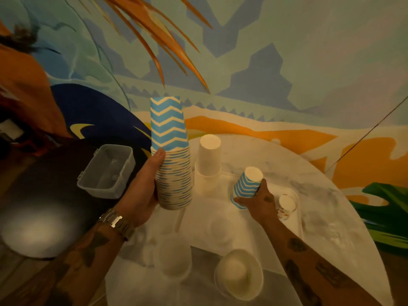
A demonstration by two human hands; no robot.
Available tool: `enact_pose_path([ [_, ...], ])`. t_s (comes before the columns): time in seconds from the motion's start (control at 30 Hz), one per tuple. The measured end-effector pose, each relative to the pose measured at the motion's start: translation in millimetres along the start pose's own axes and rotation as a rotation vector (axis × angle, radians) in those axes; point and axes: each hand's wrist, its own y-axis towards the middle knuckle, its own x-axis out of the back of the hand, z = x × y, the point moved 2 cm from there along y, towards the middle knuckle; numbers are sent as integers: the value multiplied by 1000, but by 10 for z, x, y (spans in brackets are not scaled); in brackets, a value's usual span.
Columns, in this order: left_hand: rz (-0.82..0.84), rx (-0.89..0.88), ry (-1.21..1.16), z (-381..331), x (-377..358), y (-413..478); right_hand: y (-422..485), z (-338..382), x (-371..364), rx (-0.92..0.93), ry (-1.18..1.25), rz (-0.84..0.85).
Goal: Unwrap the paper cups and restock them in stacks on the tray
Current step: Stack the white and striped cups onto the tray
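Observation:
My left hand (145, 186) grips a tall upside-down stack of blue-and-white zigzag paper cups (172, 151), held upright over the left edge of the white tray (295, 219). My right hand (258, 199) holds a single upside-down zigzag cup (246, 186), slightly tilted, its rim on or just above the tray. A short stack of plain white upside-down cups (208, 154) stands at the tray's far side. A small patterned cup (286, 206) sits at the tray's right end, beside my right hand.
The tray lies on a round white marbled table (331, 195). Near its front edge are a white bowl-like lid (239, 273) and a clear cup (174, 255). An empty clear plastic box (108, 171) sits on a dark surface at left. A painted wall rises behind.

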Motion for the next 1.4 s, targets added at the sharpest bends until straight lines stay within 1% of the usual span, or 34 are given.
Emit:
enact_pose_path([
  [0.1, 5, -12, -10, 32, 25, 32, -19, -154, -67, -39, 23, -6],
  [0.17, 7, -15, -7, 58, 42, 40, -53, -230, -60, -53, -34, 1],
  [0.3, 53, -18, 8, 52, 34, 78, -68, -271, 39, -71, -180, 85],
  [0.33, 62, -18, 16, 47, 17, 85, -89, -231, 97, -77, -192, 78],
  [0.4, 79, -17, 36, 34, -33, 92, -146, -73, 246, -54, -172, 10],
  [0.43, 90, -21, 49, 30, -68, 91, -182, 58, 329, -15, -140, -38],
  [0.5, 114, -16, 66, 34, -161, 97, -251, 401, 510, 62, -46, -142],
  [0.53, 123, -7, 66, 44, -213, 103, -288, 605, 598, 87, 12, -163],
  [0.57, 134, -4, 67, 51, -269, 110, -323, 815, 668, 109, 74, -147],
  [0.6, 148, -4, 68, 57, -324, 119, -351, 1003, 716, 121, 131, -90],
  [0.7, 166, 23, 87, 100, -474, 169, -469, 1465, 728, 129, 249, 186],
  [0.77, 159, 29, 122, 127, -559, 196, -535, 1665, 688, 128, 260, 295],
  [0.83, 146, 5, 150, 167, -629, 227, -574, 1793, 639, 129, 219, 343],
  [0.97, 70, -106, 259, 183, -711, 242, -575, 1811, 562, 122, 129, 288],
  [1.07, 31, -218, 434, 205, -724, 246, -585, 1744, 508, 93, 170, 235],
  [1.17, -16, -308, 503, 254, -738, 235, -590, 1673, 459, 53, 224, 164],
  [1.27, -14, -312, 530, 263, -711, 257, -574, 1625, 424, 42, 265, 128],
  [1.4, 21, -247, 563, 265, -632, 333, -504, 1647, 477, 57, 322, 104],
])
